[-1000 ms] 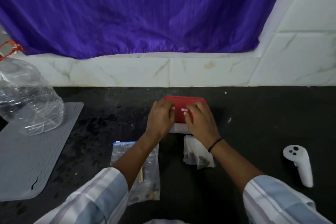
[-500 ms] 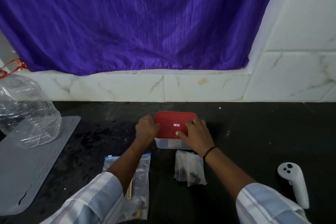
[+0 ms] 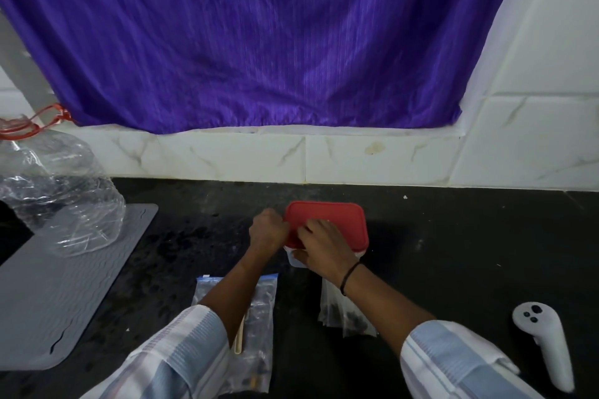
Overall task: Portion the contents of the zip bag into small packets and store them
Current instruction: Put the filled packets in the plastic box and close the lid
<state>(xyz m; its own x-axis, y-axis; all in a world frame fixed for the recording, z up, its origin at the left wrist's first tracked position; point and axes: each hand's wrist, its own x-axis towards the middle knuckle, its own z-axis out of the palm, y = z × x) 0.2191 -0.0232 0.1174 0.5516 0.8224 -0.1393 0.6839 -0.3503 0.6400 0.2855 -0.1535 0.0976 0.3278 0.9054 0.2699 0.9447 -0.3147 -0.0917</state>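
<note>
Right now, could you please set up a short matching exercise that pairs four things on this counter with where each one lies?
Things:
1. red lid
2. zip bag
3. small packets
4. white controller

Places:
a. far right of the counter
b. under the left forearm
c. on the clear box, under both hands
d. under the right wrist and forearm, nearer than the box

Pairs: 1-c, 2-b, 3-d, 4-a

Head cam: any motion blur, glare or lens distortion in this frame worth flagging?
Head view: soft all over, the purple curtain smeared and both hands on the red lid blurred at the edges; wide-angle bend tilts the wall tiles at right; glints on the clear plastic bottle; dim, flat light on the dark counter.
</note>
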